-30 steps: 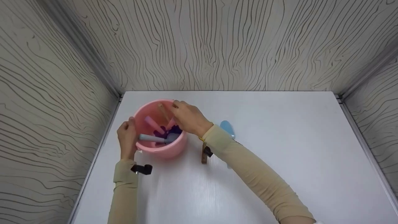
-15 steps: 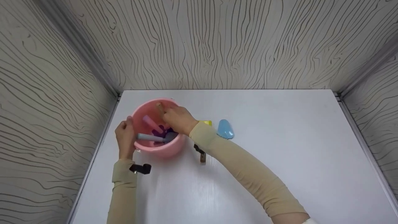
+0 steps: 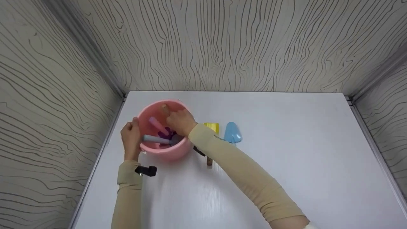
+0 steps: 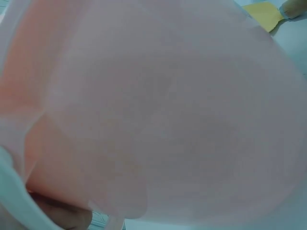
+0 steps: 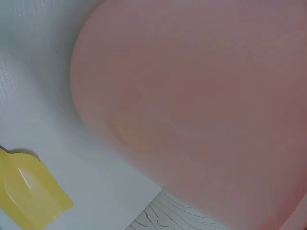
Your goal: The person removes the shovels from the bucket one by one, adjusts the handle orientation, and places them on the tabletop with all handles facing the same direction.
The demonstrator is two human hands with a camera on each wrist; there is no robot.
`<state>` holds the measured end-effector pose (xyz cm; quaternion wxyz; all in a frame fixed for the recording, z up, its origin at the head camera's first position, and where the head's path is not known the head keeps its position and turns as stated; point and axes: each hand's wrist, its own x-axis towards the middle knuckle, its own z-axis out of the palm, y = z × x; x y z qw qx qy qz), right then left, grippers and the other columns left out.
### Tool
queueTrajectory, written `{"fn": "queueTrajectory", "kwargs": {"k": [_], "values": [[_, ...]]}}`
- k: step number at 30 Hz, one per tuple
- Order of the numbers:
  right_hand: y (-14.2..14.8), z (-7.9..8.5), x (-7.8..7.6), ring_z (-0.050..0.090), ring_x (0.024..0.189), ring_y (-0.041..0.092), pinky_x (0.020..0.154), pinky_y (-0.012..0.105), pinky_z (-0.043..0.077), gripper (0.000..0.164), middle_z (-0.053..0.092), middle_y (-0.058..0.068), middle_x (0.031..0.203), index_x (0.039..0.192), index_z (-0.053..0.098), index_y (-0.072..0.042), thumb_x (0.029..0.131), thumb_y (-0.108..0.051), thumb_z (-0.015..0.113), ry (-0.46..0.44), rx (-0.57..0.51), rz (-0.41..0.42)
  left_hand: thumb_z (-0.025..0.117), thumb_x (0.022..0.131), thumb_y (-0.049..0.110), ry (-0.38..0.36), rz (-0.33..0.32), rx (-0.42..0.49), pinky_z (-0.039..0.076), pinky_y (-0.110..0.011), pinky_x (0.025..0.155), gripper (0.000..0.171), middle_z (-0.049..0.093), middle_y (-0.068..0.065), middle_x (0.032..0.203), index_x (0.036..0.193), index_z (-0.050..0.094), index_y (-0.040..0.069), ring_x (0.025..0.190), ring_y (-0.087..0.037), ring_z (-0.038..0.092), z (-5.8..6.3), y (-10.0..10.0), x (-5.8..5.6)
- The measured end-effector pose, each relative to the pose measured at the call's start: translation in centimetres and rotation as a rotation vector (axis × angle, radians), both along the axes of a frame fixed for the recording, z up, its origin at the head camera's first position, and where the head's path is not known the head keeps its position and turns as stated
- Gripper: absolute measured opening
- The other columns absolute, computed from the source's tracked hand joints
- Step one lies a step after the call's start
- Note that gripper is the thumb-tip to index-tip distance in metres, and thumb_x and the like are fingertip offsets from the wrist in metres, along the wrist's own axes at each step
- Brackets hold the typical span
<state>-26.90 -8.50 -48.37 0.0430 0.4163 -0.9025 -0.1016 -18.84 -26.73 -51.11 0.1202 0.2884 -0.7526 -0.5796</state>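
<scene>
"Gripping a pink bucket (image 3: 171,156) by its left edge, the left hand (image 3: 130,136) has its fingers curled. The bucket is toward the left of a white surface (image 3: 302,159)."

"And the right hand (image 3: 181,121)?"

"Over the opposite edge and down inside, knuckles bent. Its fingertips are hidden, so I cannot tell whether they pinch anything."

"What lies closest to it?"

"A wooden handle (image 3: 165,109). The top end shows just beyond that hand, to its left, near the far inner wall. The long axis slants back under the hand, which hides the rest. I judge that any lift would need to follow this slant."

"Which hand is nearer the pale blue handle (image 3: 155,139)?"

"The left: its free end is just beside that hand, and it lies almost crosswise, pointing right."
</scene>
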Motion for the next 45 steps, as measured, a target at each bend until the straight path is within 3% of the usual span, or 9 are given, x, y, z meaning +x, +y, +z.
{"fn": "queueTrajectory", "kwargs": {"k": [5, 14, 17, 21, 25, 28, 31, 38, 45], "values": [[-0.1, -0.1, -0.1, 0.061, 0.066, 0.013, 0.071, 0.027, 0.06, 0.028, 0.059, -0.003, 0.078, 0.137, 0.052, -0.009, 0.111, -0.019, 0.054, 0.021, 0.081, -0.031, 0.043, 0.113, 0.049, -0.028, -0.017, 0.027, 0.047, -0.033, 0.077, 0.048, 0.056, -0.008, 0.096, 0.105, 0.06, 0.005, 0.09, -0.021, 0.052, 0.5, 0.1, -0.2], [-0.3, -0.1, -0.3, 0.057, 0.061, 0.013, 0.065, 0.028, 0.057, 0.02, 0.06, -0.004, 0.072, 0.121, 0.069, -0.012, 0.112, -0.02, 0.054, 0.065, 0.136, -0.005, 0.042, 0.113, 0.051, -0.051, -0.034, 0.06, 0.051, -0.032, 0.077, 0.05, 0.058, -0.012, 0.106, 0.113, 0.061, 0.005, 0.094, -0.022, 0.054, 0.6, 0.3, -0.1], [-0.3, -0.1, -0.3, 0.057, 0.06, 0.013, 0.064, 0.028, 0.057, 0.02, 0.059, -0.003, 0.073, 0.124, 0.069, -0.012, 0.112, -0.02, 0.054, 0.078, 0.144, -0.001, 0.042, 0.113, 0.051, -0.042, -0.032, 0.056, 0.049, -0.031, 0.076, 0.049, 0.057, -0.009, 0.102, 0.109, 0.06, 0.006, 0.092, -0.021, 0.053, 0.4, 0.4, -0.2], [-0.1, 0.0, -0.1, 0.052, 0.057, 0.013, 0.06, 0.027, 0.054, 0.034, 0.054, -0.003, 0.074, 0.144, 0.057, -0.009, 0.111, -0.016, 0.053, 0.1, 0.114, 0.003, 0.044, 0.113, 0.05, -0.022, -0.021, 0.041, 0.046, -0.032, 0.074, 0.048, 0.054, -0.005, 0.093, 0.103, 0.058, 0.006, 0.087, -0.02, 0.052, 0.1, 0.4, -0.3], [0.1, 0.3, 0.0, 0.06, 0.063, 0.012, 0.067, 0.027, 0.06, 0.044, 0.061, -0.002, 0.085, 0.153, 0.05, -0.007, 0.111, -0.017, 0.053, 0.112, 0.031, 0.014, 0.045, 0.112, 0.048, -0.008, -0.01, 0.03, 0.045, -0.033, 0.073, 0.048, 0.051, -0.003, 0.087, 0.098, 0.058, 0.005, 0.085, -0.02, 0.051, 0.1, 0.4, -0.3], [0.1, 0.6, -0.1, 0.071, 0.085, 0.016, 0.081, 0.033, 0.064, 0.044, 0.067, 0.004, 0.11, 0.153, 0.049, -0.007, 0.112, -0.02, 0.053, 0.135, -0.014, 0.022, 0.045, 0.112, 0.049, -0.015, -0.009, 0.042, 0.046, -0.034, 0.073, 0.047, 0.051, -0.003, 0.089, 0.097, 0.058, 0.006, 0.086, -0.02, 0.051, 0.2, 0.3, -0.2], [0.2, 1.0, -0.2, 0.073, 0.099, 0.022, 0.085, 0.039, 0.065, 0.04, 0.064, 0.009, 0.127, 0.151, 0.049, -0.008, 0.113, -0.02, 0.053, 0.149, -0.024, 0.026, 0.045, 0.112, 0.049, -0.023, -0.006, 0.05, 0.048, -0.035, 0.074, 0.046, 0.052, -0.004, 0.092, 0.097, 0.058, 0.008, 0.086, -0.02, 0.051, 0.2, 0.1, -0.1], [0.7, 1.7, -0.2, 0.071, 0.096, 0.024, 0.076, 0.042, 0.065, 0.04, 0.066, 0.009, 0.124, 0.153, 0.047, -0.013, 0.113, -0.019, 0.053, 0.094, -0.023, 0.009, 0.046, 0.112, 0.048, -0.021, -0.004, 0.042, 0.048, -0.035, 0.075, 0.045, 0.053, -0.004, 0.091, 0.094, 0.057, 0.009, 0.086, -0.019, 0.052, 0.1, -0.2, -0.1], [1.4, 3.0, 0.0, 0.072, 0.096, 0.025, 0.078, 0.039, 0.063, 0.043, 0.063, 0.006, 0.13, 0.152, 0.049, -0.02, 0.111, -0.017, 0.058, 0.137, 0.033, 0.029, 0.046, 0.112, 0.048, -0.007, -0.003, 0.033, 0.049, -0.035, 0.075, 0.045, 0.053, -0.004, 0.091, 0.094, 0.057, 0.008, 0.086, -0.019, 0.052, 0.1, -0.3, -0.1]]}}
